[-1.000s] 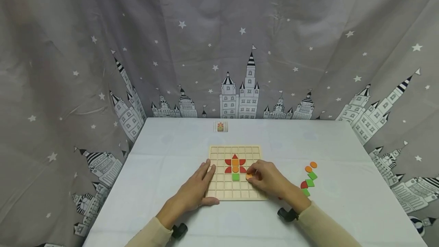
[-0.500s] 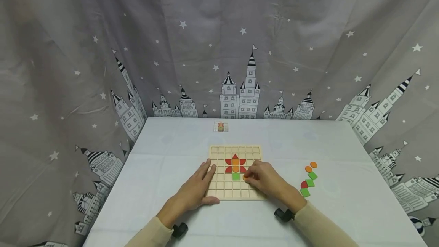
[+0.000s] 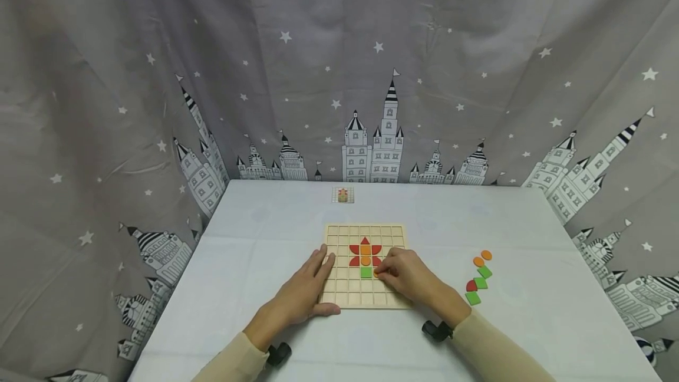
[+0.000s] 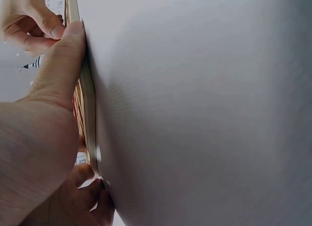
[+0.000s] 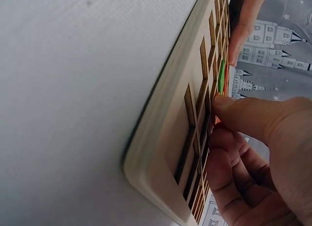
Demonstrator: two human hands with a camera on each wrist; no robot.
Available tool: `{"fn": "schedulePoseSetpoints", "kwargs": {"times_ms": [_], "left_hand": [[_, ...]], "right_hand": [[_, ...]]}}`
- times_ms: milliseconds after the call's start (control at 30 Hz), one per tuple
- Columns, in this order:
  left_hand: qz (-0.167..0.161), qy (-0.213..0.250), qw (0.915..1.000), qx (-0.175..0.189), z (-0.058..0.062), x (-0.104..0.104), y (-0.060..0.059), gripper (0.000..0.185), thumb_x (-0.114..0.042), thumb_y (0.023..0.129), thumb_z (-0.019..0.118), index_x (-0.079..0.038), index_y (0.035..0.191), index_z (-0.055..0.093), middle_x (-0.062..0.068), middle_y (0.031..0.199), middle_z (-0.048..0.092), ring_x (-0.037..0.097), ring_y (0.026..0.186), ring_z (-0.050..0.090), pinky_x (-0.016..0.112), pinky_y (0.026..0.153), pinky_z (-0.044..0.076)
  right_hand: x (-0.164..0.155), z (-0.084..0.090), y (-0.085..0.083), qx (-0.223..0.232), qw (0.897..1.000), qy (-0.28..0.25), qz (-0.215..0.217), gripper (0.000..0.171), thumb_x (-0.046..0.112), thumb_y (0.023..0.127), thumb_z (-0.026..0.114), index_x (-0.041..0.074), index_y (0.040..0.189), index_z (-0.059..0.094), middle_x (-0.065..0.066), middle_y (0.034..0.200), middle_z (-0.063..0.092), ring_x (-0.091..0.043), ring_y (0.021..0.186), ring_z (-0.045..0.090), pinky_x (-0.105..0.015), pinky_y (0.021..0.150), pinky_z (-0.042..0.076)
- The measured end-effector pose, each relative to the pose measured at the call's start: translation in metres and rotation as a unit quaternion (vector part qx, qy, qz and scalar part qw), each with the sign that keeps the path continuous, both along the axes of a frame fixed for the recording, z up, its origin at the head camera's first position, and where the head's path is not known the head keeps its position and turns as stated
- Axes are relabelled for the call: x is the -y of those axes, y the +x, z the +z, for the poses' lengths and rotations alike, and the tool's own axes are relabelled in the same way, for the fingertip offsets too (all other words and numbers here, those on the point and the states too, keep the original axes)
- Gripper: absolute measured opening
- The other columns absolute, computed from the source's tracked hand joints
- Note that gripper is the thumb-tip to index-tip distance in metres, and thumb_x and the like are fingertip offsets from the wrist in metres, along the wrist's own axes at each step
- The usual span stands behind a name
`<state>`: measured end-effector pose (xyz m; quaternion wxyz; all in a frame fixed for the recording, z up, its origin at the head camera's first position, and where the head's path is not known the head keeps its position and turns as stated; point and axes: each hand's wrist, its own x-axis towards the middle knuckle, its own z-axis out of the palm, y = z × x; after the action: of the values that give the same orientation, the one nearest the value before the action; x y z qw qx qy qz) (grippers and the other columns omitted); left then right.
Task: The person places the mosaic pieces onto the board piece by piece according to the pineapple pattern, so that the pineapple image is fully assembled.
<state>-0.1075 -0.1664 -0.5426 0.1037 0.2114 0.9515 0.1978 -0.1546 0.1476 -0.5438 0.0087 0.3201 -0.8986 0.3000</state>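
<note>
A wooden grid board (image 3: 342, 240) lies mid-table and carries a flower of red pieces (image 3: 365, 241) with an orange centre (image 3: 365, 250) over a green square (image 3: 366, 272). My left hand (image 3: 313, 285) rests flat on the board's left side, fingers straight. In the left wrist view its thumb (image 4: 58, 74) presses along the board's front edge (image 4: 87, 109). My right hand (image 3: 384, 273) pinches a small orange piece (image 3: 376, 274) just right of the green square. In the right wrist view the thumb (image 5: 243, 113) and fingers press into a board cell (image 5: 165, 138) near the green square (image 5: 222, 74).
Loose pieces lie to the right of the board: two orange discs (image 3: 483, 258), green squares (image 3: 480, 282) and a red quarter-round (image 3: 470, 286). A small pattern card (image 3: 342, 194) sits at the table's far edge. Grey castle-print curtains (image 3: 339, 75) surround the table on three sides.
My right hand has carried the orange piece leftward across the board, from about two cells away to right beside the green square. The left hand has stayed where it was.
</note>
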Motion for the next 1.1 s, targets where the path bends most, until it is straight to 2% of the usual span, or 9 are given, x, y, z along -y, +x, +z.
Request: {"fn": "schedulePoseSetpoints", "kwargs": {"times_ms": [267, 467, 667, 900, 1100], "left_hand": [[0.000, -0.001, 1.0000, 0.000, 0.001, 0.001, 0.000, 0.126, -0.061, 0.092, 0.094, 0.000, 0.183, 0.031, 0.028, 0.194, 0.019, 0.048, 0.181, 0.027, 0.063, 0.142, 0.039], [-0.002, 0.004, 1.0000, -0.003, 0.000, 0.001, 0.000, 0.126, -0.060, 0.092, 0.094, 0.001, 0.182, 0.031, 0.029, 0.194, 0.020, 0.050, 0.180, 0.028, 0.064, 0.141, 0.040], [0.004, -0.002, 1.0000, 0.004, -0.002, 0.000, 0.001, 0.127, -0.062, 0.091, 0.094, -0.001, 0.183, 0.030, 0.026, 0.195, 0.018, 0.047, 0.181, 0.026, 0.062, 0.142, 0.038], [0.006, -0.002, 1.0000, 0.003, 0.000, 0.000, 0.002, 0.128, -0.062, 0.090, 0.095, -0.001, 0.183, 0.032, 0.026, 0.195, 0.019, 0.048, 0.181, 0.026, 0.062, 0.142, 0.039], [0.004, 0.001, 1.0000, 0.005, 0.000, 0.000, 0.001, 0.128, -0.062, 0.091, 0.094, -0.001, 0.183, 0.030, 0.025, 0.195, 0.017, 0.047, 0.182, 0.024, 0.062, 0.143, 0.038]], "right_hand": [[0.002, -0.001, -0.003, 0.001, 1.000, -0.009, 0.009, 0.007, 0.006, 0.099, 0.093, 0.008, 0.105, 0.094, 0.000, 0.097, 0.081, -0.007, 0.088, 0.070, -0.021, 0.074, 0.059], [-0.004, -0.001, -0.002, 0.000, 1.000, -0.007, 0.003, 0.009, 0.009, 0.100, 0.093, 0.011, 0.109, 0.093, 0.003, 0.100, 0.081, -0.004, 0.088, 0.067, -0.020, 0.076, 0.058], [-0.020, 0.002, -0.001, 0.005, 0.999, 0.001, -0.033, 0.012, 0.011, 0.101, 0.092, 0.011, 0.114, 0.091, 0.003, 0.101, 0.079, -0.003, 0.085, 0.062, -0.019, 0.074, 0.056], [-0.054, 0.007, -0.003, 0.025, 0.993, 0.030, -0.114, 0.022, 0.012, 0.100, 0.092, 0.012, 0.122, 0.091, 0.003, 0.107, 0.077, -0.009, 0.086, 0.062, -0.020, 0.072, 0.055], [-0.094, 0.007, -0.007, 0.004, 0.988, 0.034, -0.150, 0.028, 0.009, 0.097, 0.094, 0.009, 0.125, 0.089, -0.005, 0.112, 0.077, -0.015, 0.090, 0.064, -0.024, 0.073, 0.053]]}}
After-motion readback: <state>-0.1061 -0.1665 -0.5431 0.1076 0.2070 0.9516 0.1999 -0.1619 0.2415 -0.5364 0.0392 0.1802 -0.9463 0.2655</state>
